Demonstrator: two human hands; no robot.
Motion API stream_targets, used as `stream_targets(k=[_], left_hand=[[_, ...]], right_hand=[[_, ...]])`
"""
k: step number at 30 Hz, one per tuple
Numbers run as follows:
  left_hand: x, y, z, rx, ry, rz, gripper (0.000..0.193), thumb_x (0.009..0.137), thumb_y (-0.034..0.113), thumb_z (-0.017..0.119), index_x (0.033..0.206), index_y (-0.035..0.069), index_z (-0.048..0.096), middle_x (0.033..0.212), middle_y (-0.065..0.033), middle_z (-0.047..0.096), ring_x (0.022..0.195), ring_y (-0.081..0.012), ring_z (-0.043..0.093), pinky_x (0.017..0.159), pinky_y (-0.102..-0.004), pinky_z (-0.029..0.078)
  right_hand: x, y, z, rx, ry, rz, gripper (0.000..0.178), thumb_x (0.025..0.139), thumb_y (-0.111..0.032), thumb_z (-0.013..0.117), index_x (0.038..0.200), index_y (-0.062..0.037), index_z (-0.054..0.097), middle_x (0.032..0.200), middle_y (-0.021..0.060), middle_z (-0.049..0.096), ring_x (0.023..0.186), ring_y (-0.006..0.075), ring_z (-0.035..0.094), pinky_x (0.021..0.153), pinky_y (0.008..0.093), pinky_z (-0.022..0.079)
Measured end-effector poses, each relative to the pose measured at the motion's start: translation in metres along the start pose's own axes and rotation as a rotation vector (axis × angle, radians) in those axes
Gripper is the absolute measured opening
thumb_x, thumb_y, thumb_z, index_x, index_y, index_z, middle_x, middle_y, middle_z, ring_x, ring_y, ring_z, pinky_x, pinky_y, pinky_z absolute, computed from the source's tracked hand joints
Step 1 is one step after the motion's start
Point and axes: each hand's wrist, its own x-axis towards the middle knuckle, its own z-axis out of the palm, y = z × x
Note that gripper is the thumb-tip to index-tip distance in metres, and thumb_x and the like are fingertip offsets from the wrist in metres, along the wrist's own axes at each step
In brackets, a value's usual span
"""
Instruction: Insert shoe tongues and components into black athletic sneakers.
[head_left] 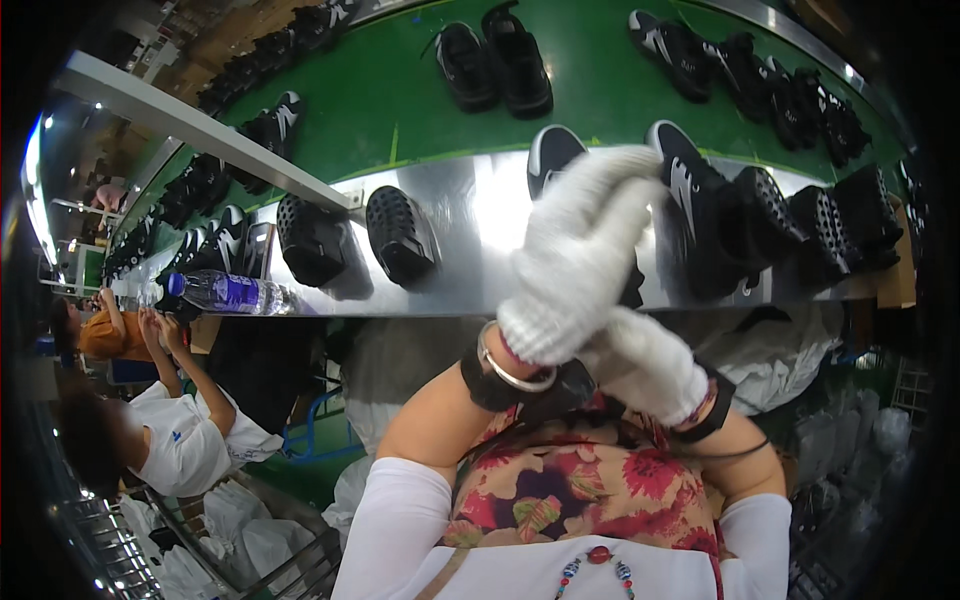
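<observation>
Both my hands wear white knit gloves. My left hand [585, 240] is raised in front of the steel shelf [470, 215], fingers stretched toward the upper right and nothing in it that I can see. It partly covers a black shoe with a white sole [553, 152]. My right hand [645, 368] is curled just below it, pressed against the heel and cuff of the left glove; its fingers are hidden. A silver bangle and a black band sit on my left wrist. Another black sports shoe [700, 205] stands just right of my left hand.
Several black shoes stand on the steel shelf and on the green belt [400, 90] behind it. A water bottle [230, 292] lies at the shelf's left end. Two people sit at the left [170, 430]. White bags lie below the shelf at the right.
</observation>
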Motion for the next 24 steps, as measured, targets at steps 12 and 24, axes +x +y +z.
stream_targets(k=[12, 24], left_hand=[[0.027, -0.042, -0.031, 1.338, 0.146, 0.884, 0.028, 0.090, 0.001, 0.064, 0.118, 0.001, 0.066, 0.094, -0.0157, 0.068, 0.085, -0.0358, 0.066, 0.076, -0.0439, 0.055], [0.034, -0.047, -0.042, 1.157, 0.239, 0.952, 0.029, 0.091, 0.001, 0.068, 0.120, 0.001, 0.067, 0.104, -0.0163, 0.070, 0.093, -0.0341, 0.068, 0.081, -0.0414, 0.056]], right_hand=[[0.006, -0.031, 0.053, -0.037, 0.261, 0.235, 0.061, 0.088, -0.019, 0.080, 0.139, -0.0013, 0.052, 0.113, 0.0074, 0.067, 0.098, 0.0098, 0.063, 0.083, 0.0276, 0.054], [0.009, -0.017, 0.055, -0.042, 0.342, 0.216, 0.054, 0.087, -0.019, 0.082, 0.130, 0.0010, 0.055, 0.110, 0.0087, 0.068, 0.098, 0.0117, 0.065, 0.085, 0.0295, 0.056]])
